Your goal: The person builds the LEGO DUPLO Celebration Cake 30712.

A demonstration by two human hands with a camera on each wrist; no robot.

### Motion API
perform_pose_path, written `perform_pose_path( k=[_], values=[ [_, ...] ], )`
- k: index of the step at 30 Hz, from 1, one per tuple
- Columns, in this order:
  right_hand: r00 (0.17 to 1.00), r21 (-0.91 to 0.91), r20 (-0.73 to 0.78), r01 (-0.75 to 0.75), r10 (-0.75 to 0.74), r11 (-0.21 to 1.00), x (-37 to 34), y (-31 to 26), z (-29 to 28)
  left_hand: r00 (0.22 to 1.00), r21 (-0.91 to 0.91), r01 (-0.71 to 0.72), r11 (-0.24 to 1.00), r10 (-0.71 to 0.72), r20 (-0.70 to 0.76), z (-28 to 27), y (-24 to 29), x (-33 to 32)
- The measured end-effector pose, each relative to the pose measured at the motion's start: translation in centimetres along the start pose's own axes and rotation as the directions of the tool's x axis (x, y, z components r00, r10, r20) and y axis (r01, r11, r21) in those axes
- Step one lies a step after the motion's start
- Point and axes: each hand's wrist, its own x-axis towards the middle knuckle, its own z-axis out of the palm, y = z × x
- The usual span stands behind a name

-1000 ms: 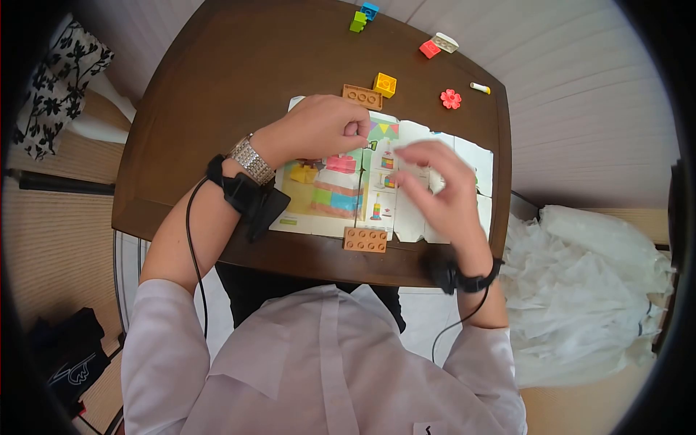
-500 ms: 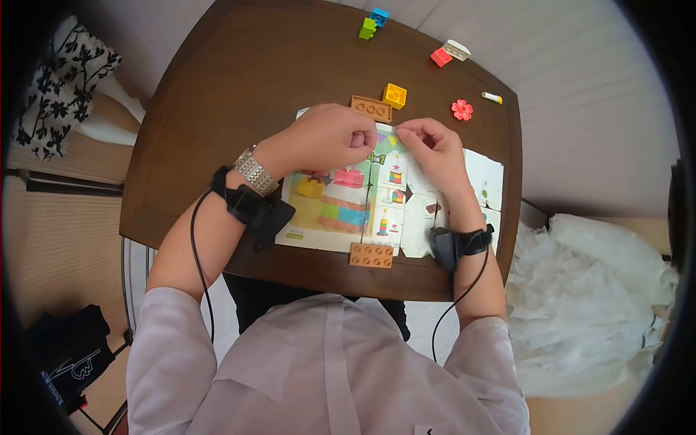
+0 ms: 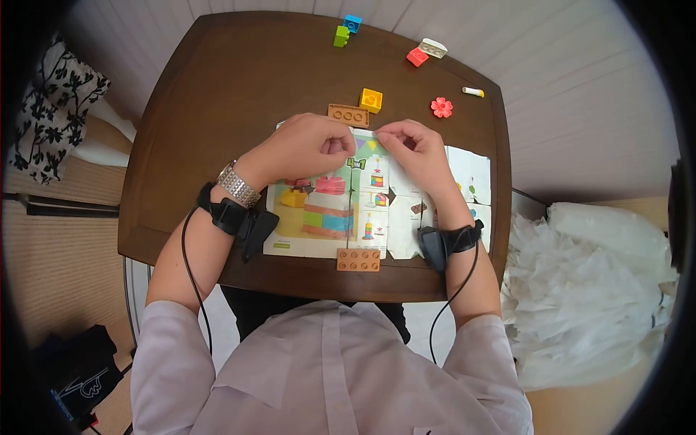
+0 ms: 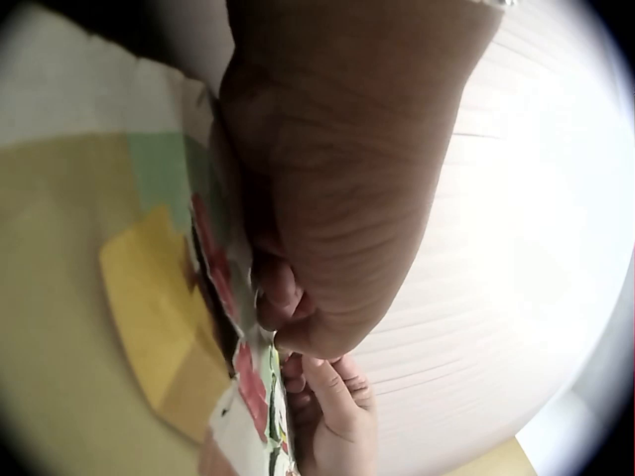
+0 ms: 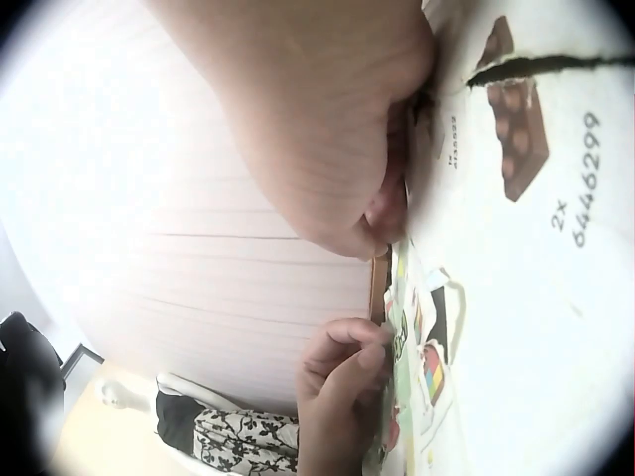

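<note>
A worn building-block instruction sheet [image 3: 297, 245], torn along several lines, lies on the dark wooden table and pictures a brick cake. My left hand [image 3: 308, 145] has its fingers curled over the sheet's upper middle, thumb and fingertips pinching at the paper near a tear in the left wrist view. Just to its right, my right hand [image 3: 419, 152] pinches the sheet's top edge between thumb and forefinger. One brown brick [image 3: 348, 114] lies at the top edge, studs hidden, hollow side up. Another brown brick [image 3: 358, 260], studs up, sits across the tear at the bottom edge.
Beyond the sheet lie a yellow brick [image 3: 371, 100], a pink flower piece [image 3: 441, 108] and a small white-and-yellow piece [image 3: 473, 92]. Farther back are red [image 3: 417, 57], white [image 3: 433, 48], green [image 3: 341, 36] and blue [image 3: 352, 24] bricks. White ruffled fabric [image 3: 587, 304] stands right of the table.
My right hand has come left and up from over the sheet's right part to its top edge beside my left hand. The left hand stays nearly in place; the head view shifts slightly.
</note>
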Motion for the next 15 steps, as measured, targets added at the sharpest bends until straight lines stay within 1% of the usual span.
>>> perform_pose_path(
  k=[2, 4, 8, 10, 13, 15],
  values=[
    [1.000, 0.005, -0.009, 0.007, -0.007, 1.000, 0.00, 0.10, -0.05, 1.000, -0.004, 0.011, 1.000, -0.011, 0.007, -0.10, 0.10, -0.05],
    [0.993, 0.159, -0.043, -0.103, 0.111, 0.982, 0.04, 0.19, -0.15, 1.000, -0.010, 0.024, 1.000, -0.024, 0.011, -0.15, 0.11, -0.09],
    [0.992, 0.125, -0.014, -0.121, 0.124, 0.985, 0.13, 0.26, -0.41, 1.000, -0.017, -0.004, 1.000, 0.003, -0.017, 0.21, -0.32, -0.04],
    [0.992, 0.067, -0.007, -0.123, 0.124, 0.990, 0.19, 0.23, -0.39, 0.999, -0.022, -0.019, 1.000, 0.018, -0.029, 0.14, -0.42, -0.05],
    [0.993, 0.080, -0.008, -0.117, 0.118, 0.990, 0.19, 0.27, -0.26, 1.000, -0.060, -0.002, 0.998, 0.001, -0.017, 0.18, -0.41, -0.17],
    [0.993, 0.093, -0.004, -0.121, 0.122, 0.988, 0.17, 0.17, -0.21, 0.998, -0.057, -0.035, 0.998, 0.033, -0.047, 0.47, -0.77, -0.11]
  ],
)
